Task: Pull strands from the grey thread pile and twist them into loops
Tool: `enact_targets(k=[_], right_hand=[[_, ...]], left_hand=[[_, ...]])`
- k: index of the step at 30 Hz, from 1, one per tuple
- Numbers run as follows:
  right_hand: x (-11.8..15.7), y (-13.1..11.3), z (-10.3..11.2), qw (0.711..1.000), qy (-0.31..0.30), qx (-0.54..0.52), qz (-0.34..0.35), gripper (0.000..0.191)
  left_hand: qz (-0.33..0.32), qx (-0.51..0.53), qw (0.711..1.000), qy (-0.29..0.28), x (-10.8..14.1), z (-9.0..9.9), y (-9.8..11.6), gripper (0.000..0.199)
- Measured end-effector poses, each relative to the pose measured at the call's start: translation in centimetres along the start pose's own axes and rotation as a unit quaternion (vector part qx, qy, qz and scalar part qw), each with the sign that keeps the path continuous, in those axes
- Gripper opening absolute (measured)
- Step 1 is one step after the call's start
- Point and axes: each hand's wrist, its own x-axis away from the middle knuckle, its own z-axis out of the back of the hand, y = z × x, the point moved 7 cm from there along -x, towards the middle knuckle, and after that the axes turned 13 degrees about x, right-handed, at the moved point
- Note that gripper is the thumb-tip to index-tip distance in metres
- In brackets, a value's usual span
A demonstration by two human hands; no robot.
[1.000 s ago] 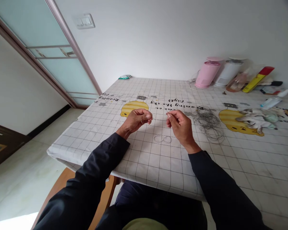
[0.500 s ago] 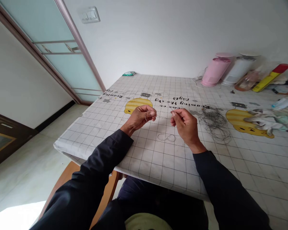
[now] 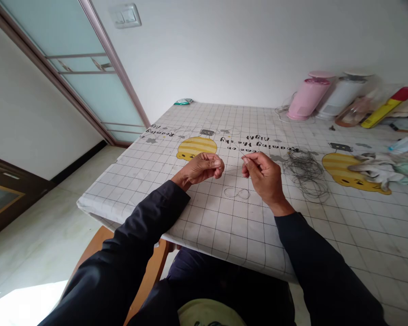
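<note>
Above the checked tablecloth (image 3: 211, 222), my left hand (image 3: 203, 168) is closed in a pinch on a thin wire. Opposite it, my right hand (image 3: 263, 176) also pinches thin wire, and a short end (image 3: 243, 154) pokes up past the fingertips. A faint strand seems to run across the gap between both hands. Below them, two joined loops of thin wire (image 3: 237, 193) lie on the cloth. Just right of my right hand is a loose tangle of dark wire (image 3: 304, 172).
Along the wall at the right stand a pink cylinder (image 3: 308, 99) and a white cylinder (image 3: 340, 99). Beside them are a yellow-and-red box (image 3: 389, 108) and a crumpled cloth (image 3: 377, 170). A green packet (image 3: 183, 102) lies at the far left corner. A wooden chair (image 3: 156, 258) is below the table edge.
The wire loop that showed at my left fingers is no longer visible there. Both hands stay nearly in place, still pinching. The view has shifted slightly.
</note>
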Motion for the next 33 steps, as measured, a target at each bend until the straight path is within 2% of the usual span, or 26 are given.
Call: enact_targets(k=[4,7,10,13,15,17,19,21,23,25,28,30,33], right_hand=[[0.1,-0.1,-0.4,1.000,-0.021,-0.001,0.008,0.022],[0.1,0.1,-0.4,1.000,-0.025,0.000,0.002,0.024],[0.0,0.9,0.0,1.000,0.008,-0.002,-0.021,0.025],[0.0,1.6,0.2,0.998,0.035,-0.003,-0.049,0.025],[0.0,2.0,0.1,0.998,0.026,-0.007,-0.065,0.026],[-0.2,2.2,-0.2,0.997,-0.010,-0.020,-0.077,0.028],[-0.5,2.7,-0.2,0.992,-0.052,-0.061,-0.094,0.033],[-0.8,3.7,-0.2,0.977,-0.080,-0.142,-0.134,0.041],[-0.9,4.7,-0.4,0.950,-0.116,-0.227,-0.181,0.040],[-0.6,5.2,-1.2,0.919,-0.183,-0.278,-0.211,0.035],[0.3,4.9,-2.6,0.880,-0.274,-0.320,-0.219,0.039],[0.5,4.6,-3.0,0.870,-0.281,-0.345,-0.214,0.041],[0.5,4.3,-3.2,0.872,-0.263,-0.357,-0.209,0.036]], left_hand=[[0.098,-0.008,0.994,-0.055,0.4,-1.3,-1.1,0.053],[0.124,-0.009,0.991,-0.040,0.4,-1.3,-1.2,0.052],[0.043,-0.022,0.998,0.048,0.0,-0.3,-0.2,0.047],[-0.050,-0.077,0.987,0.129,-0.1,0.4,0.4,0.040],[-0.083,-0.136,0.974,0.164,0.0,0.5,0.4,0.035],[-0.098,-0.188,0.961,0.181,0.1,0.4,0.2,0.030],[-0.094,-0.214,0.957,0.173,0.2,0.0,0.1,0.027],[-0.077,-0.217,0.963,0.139,0.2,-0.6,-0.1,0.027],[-0.049,-0.204,0.973,0.092,0.3,-1.5,-0.3,0.028],[-0.013,-0.187,0.981,0.048,0.5,-2.4,-0.6,0.029],[0.026,-0.167,0.986,0.010,0.8,-3.2,-0.8,0.031],[0.035,-0.157,0.987,0.002,0.9,-3.4,-0.8,0.033],[0.045,-0.146,0.988,-0.002,1.0,-3.5,-0.9,0.035]])
